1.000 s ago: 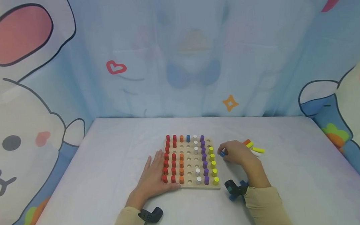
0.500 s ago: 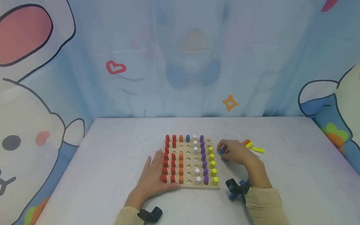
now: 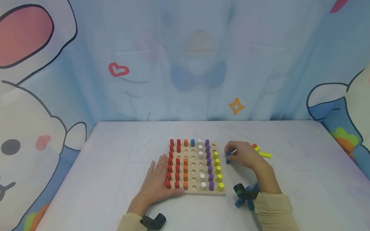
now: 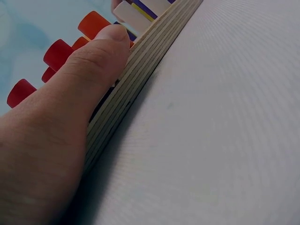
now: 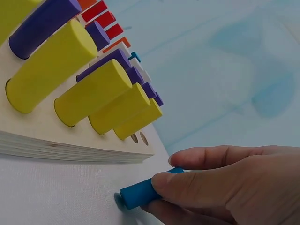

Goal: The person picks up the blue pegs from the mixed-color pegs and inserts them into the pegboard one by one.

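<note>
Blue peg [image 5: 140, 193] pinched beside the pegboard [image 3: 208, 192]

It slants in the right wrist view, lower-left end near the tablecloth [image 5: 70, 192], axis flatter than the yellow pegs' [image 5: 93, 93]. The right hand [image 3: 245, 156] grasps it between thumb and fingers. The left hand [image 3: 156, 185] rests, fingers straight, along the pegboard's left edge.

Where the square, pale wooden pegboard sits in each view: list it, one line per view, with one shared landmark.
Head: the pegboard is at lower centre, between the left hand and the right hand.
Left wrist: the pegboard's layered edge runs diagonally from the top toward lower left, partly hidden by the left hand.
Right wrist: the pegboard fills the upper left.
Shared landmark: the red cylindrical pegs standing in it.
</note>
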The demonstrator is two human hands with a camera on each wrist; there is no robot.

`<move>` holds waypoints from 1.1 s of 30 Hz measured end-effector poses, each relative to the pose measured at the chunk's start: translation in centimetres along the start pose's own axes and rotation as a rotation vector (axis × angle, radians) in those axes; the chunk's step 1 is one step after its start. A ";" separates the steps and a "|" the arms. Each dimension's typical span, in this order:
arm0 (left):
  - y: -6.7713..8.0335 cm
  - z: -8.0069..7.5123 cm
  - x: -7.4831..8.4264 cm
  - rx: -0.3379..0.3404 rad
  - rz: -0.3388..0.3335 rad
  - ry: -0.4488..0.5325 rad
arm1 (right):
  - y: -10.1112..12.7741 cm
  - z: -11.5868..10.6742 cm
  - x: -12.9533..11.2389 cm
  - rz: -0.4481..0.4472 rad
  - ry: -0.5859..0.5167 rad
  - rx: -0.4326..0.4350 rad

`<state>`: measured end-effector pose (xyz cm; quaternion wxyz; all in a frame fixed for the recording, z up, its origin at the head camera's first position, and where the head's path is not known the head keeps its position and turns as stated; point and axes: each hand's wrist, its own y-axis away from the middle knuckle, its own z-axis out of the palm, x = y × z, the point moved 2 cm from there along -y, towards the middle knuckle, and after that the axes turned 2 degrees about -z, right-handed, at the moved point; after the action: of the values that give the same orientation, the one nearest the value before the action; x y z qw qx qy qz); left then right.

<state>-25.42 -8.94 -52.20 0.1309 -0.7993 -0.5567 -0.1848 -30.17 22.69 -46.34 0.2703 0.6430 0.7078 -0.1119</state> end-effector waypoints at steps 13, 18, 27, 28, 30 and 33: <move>0.2 -0.4 -0.1 0.019 0.008 -0.018 | -0.2 0.0 -0.4 -0.005 0.003 0.024; 0.2 -0.3 -0.2 0.025 0.015 -0.025 | -0.2 0.0 -0.6 -0.014 0.007 0.061; 0.0 0.0 -0.2 0.019 0.019 -0.023 | 0.3 -0.6 -1.6 -0.047 -0.001 0.224; 0.0 0.0 -0.2 0.019 0.019 -0.023 | 0.4 -0.7 -1.8 -0.043 -0.008 0.247; 0.0 0.1 -0.2 0.021 0.018 -0.019 | 0.6 -0.8 -2.3 -0.031 -0.020 0.294; -0.1 0.2 -0.2 0.015 0.012 -0.010 | 0.9 -0.9 -3.1 -0.018 -0.034 0.357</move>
<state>-25.50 -9.00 -52.48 0.1354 -0.8025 -0.5538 -0.1759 -29.41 20.68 -43.75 0.1626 0.6726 0.6776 -0.2491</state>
